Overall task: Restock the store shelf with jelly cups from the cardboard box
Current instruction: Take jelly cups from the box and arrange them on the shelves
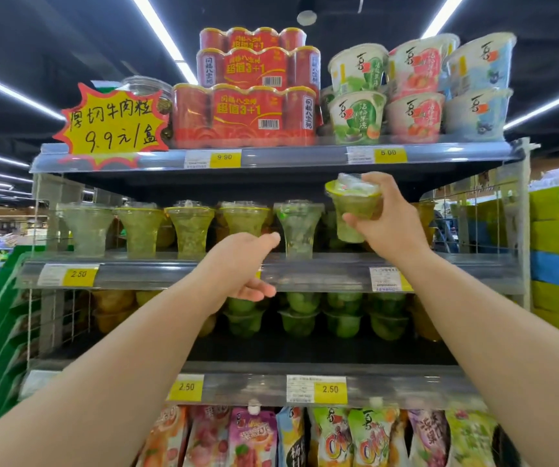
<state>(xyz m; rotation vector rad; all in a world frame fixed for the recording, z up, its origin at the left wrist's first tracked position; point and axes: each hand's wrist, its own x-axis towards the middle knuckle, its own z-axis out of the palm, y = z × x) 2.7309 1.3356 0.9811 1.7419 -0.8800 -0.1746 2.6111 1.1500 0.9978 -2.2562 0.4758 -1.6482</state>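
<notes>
Head view: the right hand (389, 224) is raised in front of the store shelf (305, 271), its thumb and fingers wrapped round a green jelly cup (354, 210) with a yellow-rimmed clear lid. The cup is in the air, slightly tilted, just under the edge of the top tier and above the right part of the middle tier. It is beside the row of jelly cups (190, 230) standing upright along that tier. The cup nearest to it in the row is a paler one (298, 227).

The left hand (242, 264) reaches towards the middle tier's front rail and holds nothing, with the thumb lifted and the fingers loosely bent in front of the rail.

On the top tier stand stacked red can packs (248, 112) and, to their right, stacked paper tubs (359, 116). A yellow starburst sign (113, 123) hangs at the left. Yellow price tags (79, 274) sit on the rails. The tier below the hands carries low green cups (298, 318), and bright drink pouches (332, 436) hang at the bottom
</notes>
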